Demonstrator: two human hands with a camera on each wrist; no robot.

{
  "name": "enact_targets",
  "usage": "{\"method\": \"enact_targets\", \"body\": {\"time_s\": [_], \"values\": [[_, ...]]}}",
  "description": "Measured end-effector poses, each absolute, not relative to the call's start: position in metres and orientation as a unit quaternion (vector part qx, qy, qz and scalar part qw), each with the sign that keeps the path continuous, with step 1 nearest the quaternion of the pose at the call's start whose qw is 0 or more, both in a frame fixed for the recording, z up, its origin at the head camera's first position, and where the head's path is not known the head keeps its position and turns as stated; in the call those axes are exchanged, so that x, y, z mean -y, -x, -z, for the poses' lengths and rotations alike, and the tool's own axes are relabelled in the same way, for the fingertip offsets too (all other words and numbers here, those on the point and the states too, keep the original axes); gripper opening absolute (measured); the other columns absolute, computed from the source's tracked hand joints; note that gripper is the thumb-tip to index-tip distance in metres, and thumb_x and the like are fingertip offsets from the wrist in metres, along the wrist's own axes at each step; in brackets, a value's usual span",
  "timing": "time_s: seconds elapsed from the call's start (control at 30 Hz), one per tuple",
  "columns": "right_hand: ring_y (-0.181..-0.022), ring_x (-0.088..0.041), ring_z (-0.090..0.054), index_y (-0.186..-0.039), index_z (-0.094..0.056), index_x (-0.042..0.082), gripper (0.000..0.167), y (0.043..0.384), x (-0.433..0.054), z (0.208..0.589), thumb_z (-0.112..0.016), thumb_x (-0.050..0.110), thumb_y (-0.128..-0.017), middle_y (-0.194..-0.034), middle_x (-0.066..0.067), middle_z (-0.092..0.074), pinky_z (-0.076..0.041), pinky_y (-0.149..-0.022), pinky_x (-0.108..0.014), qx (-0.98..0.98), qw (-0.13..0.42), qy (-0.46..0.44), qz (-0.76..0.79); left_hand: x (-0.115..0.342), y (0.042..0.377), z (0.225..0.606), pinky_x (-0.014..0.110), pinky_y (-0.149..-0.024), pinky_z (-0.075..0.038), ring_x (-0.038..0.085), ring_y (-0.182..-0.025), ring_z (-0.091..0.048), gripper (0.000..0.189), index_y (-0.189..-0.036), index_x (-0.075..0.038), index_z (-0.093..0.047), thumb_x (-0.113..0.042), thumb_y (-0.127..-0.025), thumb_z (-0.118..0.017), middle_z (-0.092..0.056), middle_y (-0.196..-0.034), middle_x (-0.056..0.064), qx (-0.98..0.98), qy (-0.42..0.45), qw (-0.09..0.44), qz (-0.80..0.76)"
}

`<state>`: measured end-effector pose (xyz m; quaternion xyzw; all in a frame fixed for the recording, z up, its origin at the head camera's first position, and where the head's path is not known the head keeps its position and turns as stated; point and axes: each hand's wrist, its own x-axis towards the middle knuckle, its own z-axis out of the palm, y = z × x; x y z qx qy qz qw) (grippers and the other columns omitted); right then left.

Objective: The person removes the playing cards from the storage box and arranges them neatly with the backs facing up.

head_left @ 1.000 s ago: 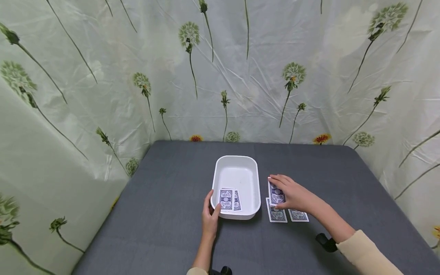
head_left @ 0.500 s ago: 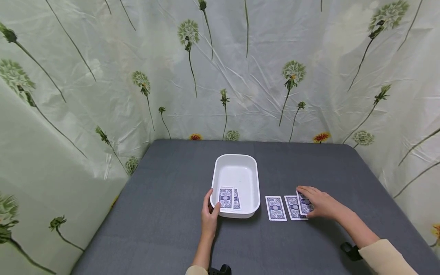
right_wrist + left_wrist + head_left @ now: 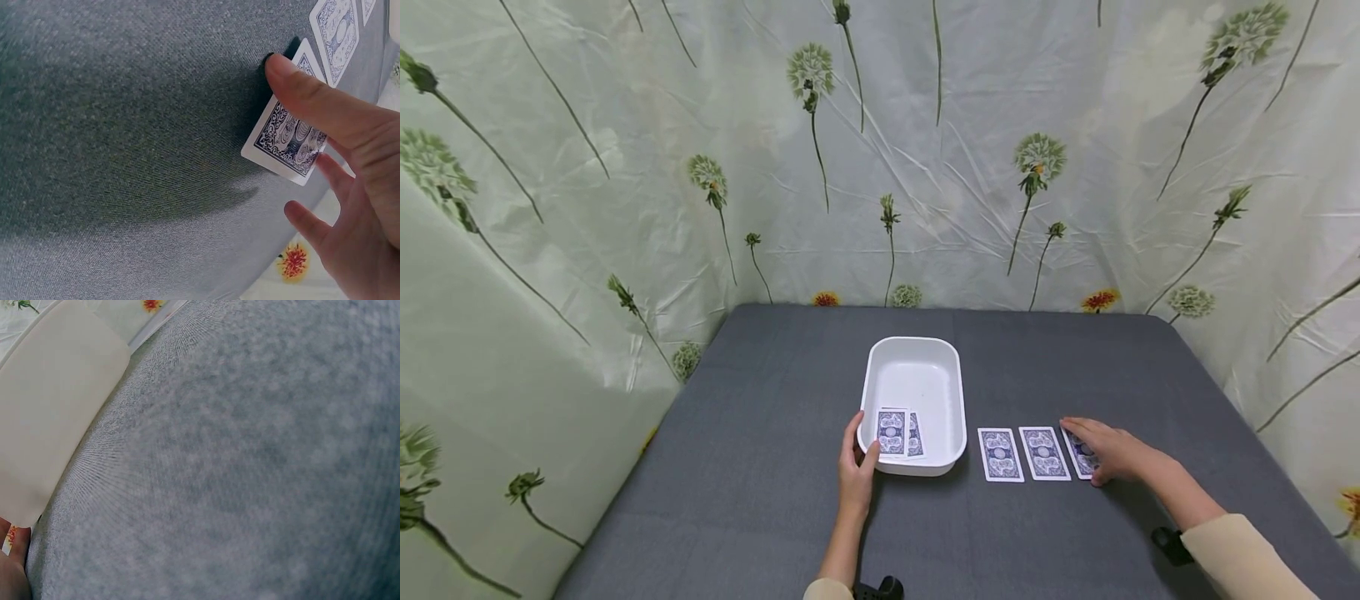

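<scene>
In our closer right hand [image 3: 1117, 451] we pinch the end card [image 3: 289, 142], maybe a bit tipped, its long way toward the table's [image 3: 760, 383] far edge, well right of the tub [image 3: 917, 383] our left hand [image 3: 854, 478] grips.

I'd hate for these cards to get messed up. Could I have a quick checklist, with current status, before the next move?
1. White tray steadied: ok; the left hand grips the near-left edge of the white tray.
2. Left card and middle card apart: ok; gray cloth shows between them.
3. Right card released: not ok; the right hand holds it.
4. Right card fully flat on the cloth: cannot tell.
5. Tray cards separate: not ok; the upper tray card overlaps the lower tray card.
</scene>
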<state>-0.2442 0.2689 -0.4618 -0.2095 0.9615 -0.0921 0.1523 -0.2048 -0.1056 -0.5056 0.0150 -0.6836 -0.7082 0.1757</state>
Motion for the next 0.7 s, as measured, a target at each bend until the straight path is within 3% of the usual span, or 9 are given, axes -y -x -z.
{"method": "enact_targets", "body": {"time_s": [0.3, 0.7], "values": [[-0.122, -0.047, -0.036, -0.132, -0.037, -0.004, 0.084, 0.2496, -0.2699, 0.4626, -0.079, 0.012, -0.061, -0.136, -0.028, -0.037, -0.032, -0.090, -0.061, -0.959, 0.197, 0.189, 0.076, 0.1060, 0.2045, 0.5049, 0.017, -0.076, -0.041, 0.038, -0.099, -0.049, 0.051, -0.131, 0.004, -0.040, 0.005, -0.082, -0.053, -0.046, -0.125, 0.029, 0.678, -0.010, 0.176, 0.714], [-0.123, -0.047, -0.035, -0.133, -0.038, -0.002, 0.085, 0.2452, -0.2724, 0.4646, -0.079, 0.020, -0.061, -0.136, -0.027, -0.038, -0.031, -0.090, -0.062, -0.960, 0.192, 0.191, 0.078, 0.1059, 0.2039, 0.5054, 0.015, -0.080, -0.040, 0.042, -0.103, -0.047, 0.051, -0.133, 0.005, -0.038, 0.005, -0.083, -0.052, -0.045, -0.126, 0.031, 0.674, -0.002, 0.171, 0.718]]}}
